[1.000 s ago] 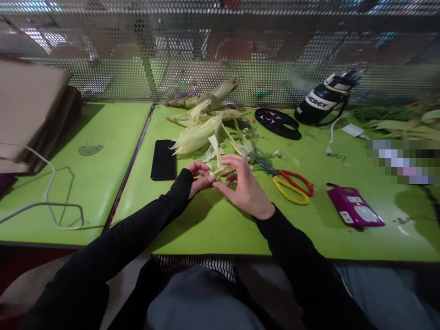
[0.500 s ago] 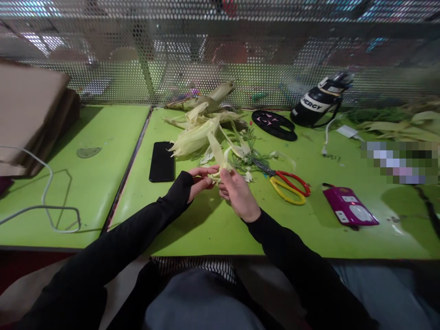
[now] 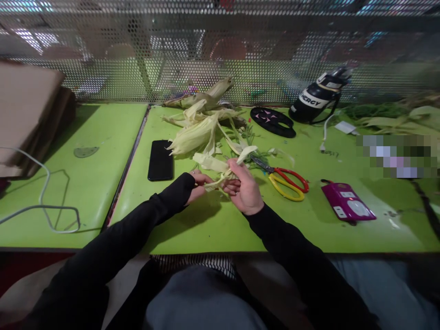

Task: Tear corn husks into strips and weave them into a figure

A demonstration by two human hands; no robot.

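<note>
Between my two hands is a small bundle of pale corn husk strips (image 3: 210,162), with ends sticking out to the upper left and upper right. My right hand (image 3: 243,187) pinches the bundle between thumb and fingers. One narrow strip runs leftward to my left hand (image 3: 199,184), whose fingertips are closed on it. Just beyond lies a pile of larger corn husks (image 3: 195,133), with thin green strands (image 3: 246,137) beside it. Scissors (image 3: 287,183) with red and yellow handles rest to the right of my right hand, blades towards the strands.
A black phone (image 3: 161,160) lies left of the husks. Behind are a black palette (image 3: 272,122) and a black bottle (image 3: 314,98) against a perforated metal screen (image 3: 192,64). A purple power socket (image 3: 348,201) sits at right. Cardboard (image 3: 27,114) and a grey cable (image 3: 57,207) occupy the left.
My hands have moved slightly apart, stretching a narrow strip between them. The husk bundle has turned, so its wide end now points left instead of up. The view has shifted slightly.
</note>
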